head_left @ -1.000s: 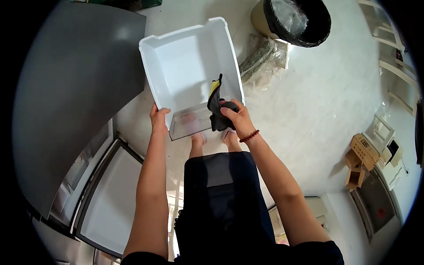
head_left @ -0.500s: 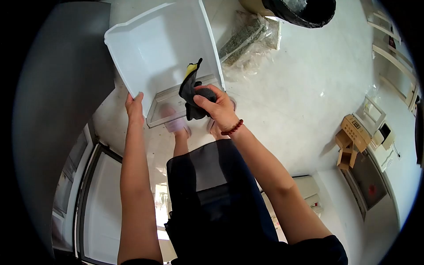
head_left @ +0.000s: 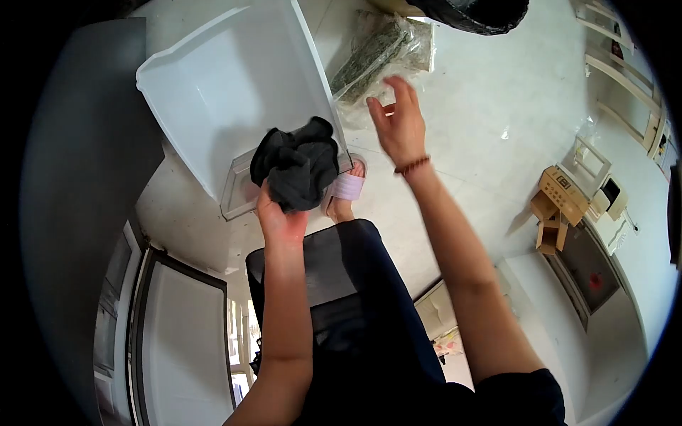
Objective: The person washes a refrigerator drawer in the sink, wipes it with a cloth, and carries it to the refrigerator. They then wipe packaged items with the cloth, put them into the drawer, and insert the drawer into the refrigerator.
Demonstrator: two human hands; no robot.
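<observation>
A crumpled dark grey cloth (head_left: 295,167) with a black edge is bunched up in my left hand (head_left: 283,216), whose fingers are mostly hidden beneath it. Right of it, my right hand (head_left: 401,124) is in the air with nothing in it, thumb and fingers apart. Behind the cloth is a large white drawer (head_left: 234,78) with a clear plastic front panel (head_left: 238,188) at its near end. Neither hand visibly grips the drawer now. The cloth hides part of the clear panel.
A dark grey panel (head_left: 92,142) stands at the left. Past the drawer are a plastic-wrapped bundle (head_left: 376,60) and a bin with a black liner (head_left: 476,14). Cardboard boxes (head_left: 561,199) are at the right. A pink slipper (head_left: 348,186) is on my foot below.
The cloth has passed from my right hand to my left. My left hand has let go of the drawer's edge, and my right hand has moved up and right, opening.
</observation>
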